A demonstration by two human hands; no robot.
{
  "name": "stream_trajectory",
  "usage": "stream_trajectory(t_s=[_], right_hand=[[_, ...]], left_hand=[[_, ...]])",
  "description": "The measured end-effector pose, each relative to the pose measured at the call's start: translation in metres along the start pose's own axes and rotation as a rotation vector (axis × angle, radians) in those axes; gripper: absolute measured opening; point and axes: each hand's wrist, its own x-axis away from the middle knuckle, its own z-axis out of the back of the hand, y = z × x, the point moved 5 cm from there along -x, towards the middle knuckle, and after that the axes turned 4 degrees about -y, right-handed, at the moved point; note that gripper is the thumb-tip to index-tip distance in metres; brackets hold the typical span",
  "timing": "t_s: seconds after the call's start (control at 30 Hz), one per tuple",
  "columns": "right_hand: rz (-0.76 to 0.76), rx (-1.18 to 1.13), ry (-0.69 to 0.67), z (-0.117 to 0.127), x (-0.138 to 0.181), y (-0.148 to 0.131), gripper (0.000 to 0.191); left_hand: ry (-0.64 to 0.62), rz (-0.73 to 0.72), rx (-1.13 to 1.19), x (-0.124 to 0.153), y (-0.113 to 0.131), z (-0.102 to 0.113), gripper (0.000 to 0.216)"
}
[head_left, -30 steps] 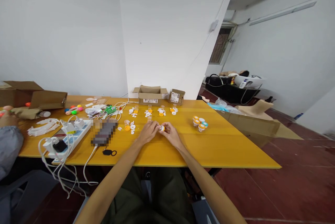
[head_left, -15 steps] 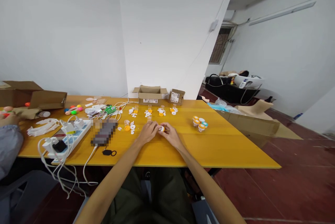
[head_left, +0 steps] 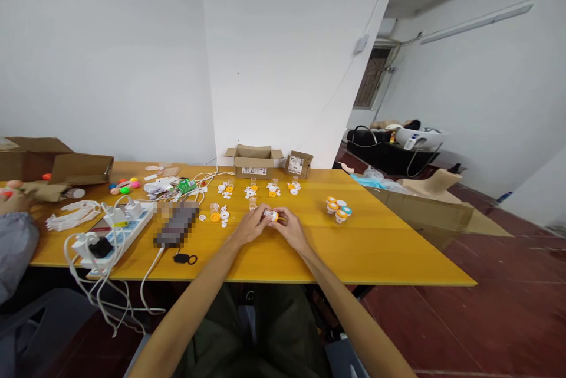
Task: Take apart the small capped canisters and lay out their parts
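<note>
Between my hands is a small clear plastic container with a white and orange lid (head_left: pixel 272 216), lying on its side above the table. My left hand (head_left: pixel 247 227) has its fingers closed round the clear end. At the lid end, my right hand (head_left: pixel 292 230) grips with thumb and fingers. Just beyond my left hand stands a clear cup (head_left: pixel 253 203). Left of it are another clear cup (head_left: pixel 214 208), an orange ring (head_left: pixel 215 218) and a white disc (head_left: pixel 224 214). To the right sits a cluster of lidded containers (head_left: pixel 339 210), orange-topped with one teal.
Small piles of white and orange parts (head_left: pixel 273 190) line the back, before an open cardboard box (head_left: pixel 251 163) and a smaller box (head_left: pixel 299 164). Leftward are a phone-like pixelated object (head_left: pixel 177 224), a power strip (head_left: pixel 128 230) with cables, and another person's sleeve (head_left: pixel 17 248).
The container has turned between my fingers, so more of its clear body and lid shows. My right fingers have shifted slightly round the lid. The other things stay in place.
</note>
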Motion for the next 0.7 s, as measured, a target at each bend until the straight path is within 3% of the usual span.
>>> stream_trajectory(t_s=[0.13,0.27,0.5,0.6,0.7], right_hand=[[0.103,0.100,0.017,-0.002,0.001,-0.006,0.021],[0.202,0.234,0.038,-0.010,-0.003,-0.009,0.015],[0.255,0.340,0.091,-0.026,-0.010,-0.007,0.033],[0.280,0.384,0.111,-0.027,-0.010,-0.008,0.046],[0.249,0.455,0.121,-0.022,-0.013,-0.004,0.045]], left_hand=[[-0.002,0.008,0.056,0.000,-0.003,-0.002,0.024],[0.103,0.011,0.180,-0.004,-0.010,0.000,0.027],[0.190,0.106,0.520,-0.007,-0.021,0.006,0.037],[0.312,0.145,0.613,-0.006,-0.026,0.014,0.036],[0.451,0.163,0.639,-0.006,-0.030,0.022,0.031]])
